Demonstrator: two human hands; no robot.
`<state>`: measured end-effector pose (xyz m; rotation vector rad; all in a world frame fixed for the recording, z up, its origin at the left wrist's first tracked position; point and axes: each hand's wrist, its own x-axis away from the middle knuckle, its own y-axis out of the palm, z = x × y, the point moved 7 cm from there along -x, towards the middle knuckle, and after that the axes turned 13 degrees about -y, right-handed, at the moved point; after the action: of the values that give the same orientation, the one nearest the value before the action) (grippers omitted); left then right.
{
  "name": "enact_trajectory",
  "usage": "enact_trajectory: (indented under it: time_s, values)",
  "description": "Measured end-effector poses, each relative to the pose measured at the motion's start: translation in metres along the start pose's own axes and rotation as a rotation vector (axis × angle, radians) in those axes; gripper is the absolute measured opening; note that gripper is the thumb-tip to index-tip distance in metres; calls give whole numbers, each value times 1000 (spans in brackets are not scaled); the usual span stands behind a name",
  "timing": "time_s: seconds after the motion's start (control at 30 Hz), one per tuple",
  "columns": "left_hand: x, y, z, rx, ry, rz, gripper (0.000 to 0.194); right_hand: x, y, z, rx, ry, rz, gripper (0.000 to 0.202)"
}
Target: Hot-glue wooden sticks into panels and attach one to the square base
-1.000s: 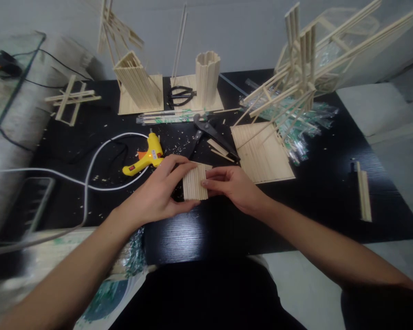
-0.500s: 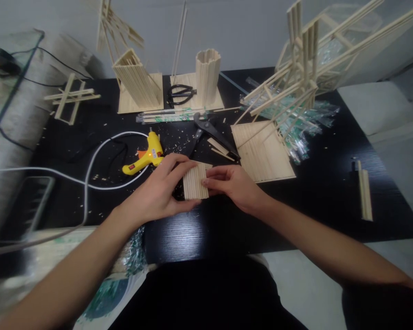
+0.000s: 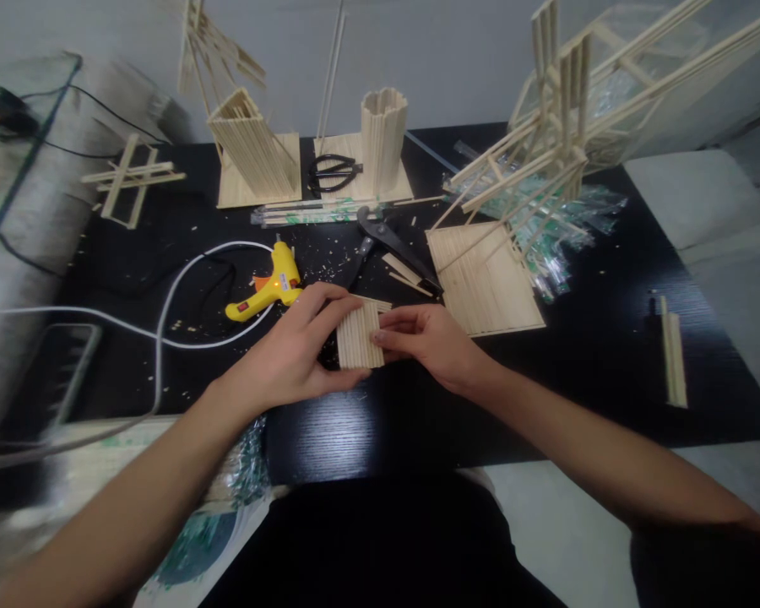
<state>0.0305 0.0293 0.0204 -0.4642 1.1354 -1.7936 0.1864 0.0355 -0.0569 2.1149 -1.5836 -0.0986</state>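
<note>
1. Black wood-grain surface (image 3: 608,355) runs against a pale wall, strewn with pale splinters and stick-built models.
2. At the far left lies a flat cross of sticks (image 3: 130,179); a white cable (image 3: 165,325) loops across to the yellow glue gun (image 3: 267,287), which rests just beside the left hand.
3. Left hand (image 3: 291,355) comes in from the lower left with the forearm angled up; its fingers (image 3: 329,308) curl over the top edge of the stick panel (image 3: 358,336) and the thumb presses along the bottom edge.
4. Stick panel is a small ribbed rectangle of pale sticks set side by side, held at the centre near the front edge; whether it touches the surface or sits just above it is hard to tell.
5. Right hand (image 3: 427,339) reaches in from the lower right, fingers pinching the panel's right edge.
6. Black pliers (image 3: 386,245) lie just behind the hands, with a larger flat stick board (image 3: 485,283) to the right.
7. Open dark surface stretches right of the board to a short stick bundle (image 3: 673,355) near the edge.
</note>
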Motion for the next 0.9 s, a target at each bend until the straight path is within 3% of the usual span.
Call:
enact_trajectory:
  time_s: [0.9]
  values:
    - [2, 1, -2, -24, -3, 9, 75, 1, 1, -1, 2, 11, 3, 36]
